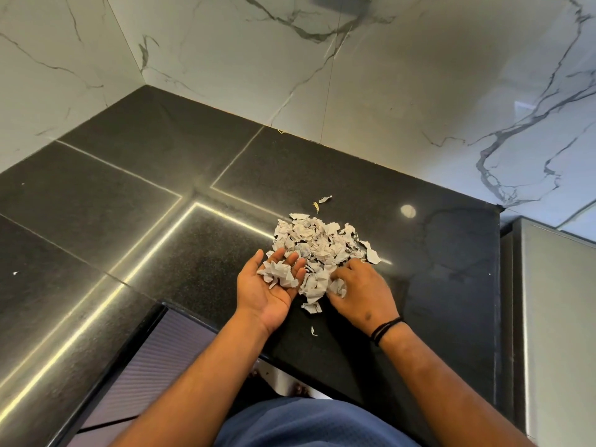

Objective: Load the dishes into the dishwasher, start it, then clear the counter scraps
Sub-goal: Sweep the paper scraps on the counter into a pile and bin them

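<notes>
At the far left of the black stone counter a tiny white fleck lies well apart from everything else, a stray that will likely need its own pick-up. Moving right, the person's left hand lies palm up near the counter's front edge, fingers spread and relaxed, acting as a tray: a small clump of torn paper already rests on the palm and fingers. It seems placed just beside the pile so that scraps travel only a short way. The main pile of paper scraps sits between and beyond the two hands, with one loose piece behind it and another small bit nearer the front edge. To the right, the right hand, a black band on its wrist, is palm down with fingers curled into the near side of the pile, apparently pinching a bunch of scraps to feed into the waiting palm. The dishwasher is not identifiable here; judging by this, the final clearing step is under way, with most scraps not yet lifted.
</notes>
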The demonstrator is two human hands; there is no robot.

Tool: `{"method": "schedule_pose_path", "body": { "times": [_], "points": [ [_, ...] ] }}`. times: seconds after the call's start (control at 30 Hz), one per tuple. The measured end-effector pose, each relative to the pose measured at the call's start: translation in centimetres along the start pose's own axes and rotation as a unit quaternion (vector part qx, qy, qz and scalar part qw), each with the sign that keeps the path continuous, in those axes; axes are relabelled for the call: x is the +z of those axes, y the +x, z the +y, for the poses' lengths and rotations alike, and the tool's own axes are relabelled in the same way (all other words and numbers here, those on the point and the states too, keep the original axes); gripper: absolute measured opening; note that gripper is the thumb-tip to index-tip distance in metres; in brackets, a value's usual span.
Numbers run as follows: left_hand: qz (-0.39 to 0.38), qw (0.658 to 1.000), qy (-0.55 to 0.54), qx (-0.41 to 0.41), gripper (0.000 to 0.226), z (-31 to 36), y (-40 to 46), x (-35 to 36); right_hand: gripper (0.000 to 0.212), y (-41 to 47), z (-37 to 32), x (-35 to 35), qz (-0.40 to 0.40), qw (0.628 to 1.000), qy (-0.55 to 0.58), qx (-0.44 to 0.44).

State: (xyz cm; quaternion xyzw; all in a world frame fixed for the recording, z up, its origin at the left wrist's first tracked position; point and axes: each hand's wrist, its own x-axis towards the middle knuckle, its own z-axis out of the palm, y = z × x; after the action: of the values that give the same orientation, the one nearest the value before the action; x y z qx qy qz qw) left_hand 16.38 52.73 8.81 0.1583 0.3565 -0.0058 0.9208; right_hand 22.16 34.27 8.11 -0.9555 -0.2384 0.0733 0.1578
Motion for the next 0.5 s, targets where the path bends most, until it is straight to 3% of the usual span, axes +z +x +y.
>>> {"method": "schedule_pose_path", "body": {
  "times": [0.27, 0.43, 0.5],
  "points": [
    [-0.03, 0.999, 0.035, -0.002, 0.048, -1.2, -0.1, 0.4, 0.028, 0.3, -2.9, -2.5, 0.122, 0.987, 0.082, -0.059],
    [-0.073, 0.997, 0.017, -0.034, 0.059, -1.7, -0.1, 0.7, 0.04, 0.5, -5.2, -2.5, 0.051, 0.966, 0.212, -0.14],
    [-0.074, 0.997, 0.007, -0.029, 0.056, -1.6, 0.0, 0.7, 0.03, 0.5, -4.8, -2.7, 0.075, 0.95, 0.278, -0.123]
  ]
}}
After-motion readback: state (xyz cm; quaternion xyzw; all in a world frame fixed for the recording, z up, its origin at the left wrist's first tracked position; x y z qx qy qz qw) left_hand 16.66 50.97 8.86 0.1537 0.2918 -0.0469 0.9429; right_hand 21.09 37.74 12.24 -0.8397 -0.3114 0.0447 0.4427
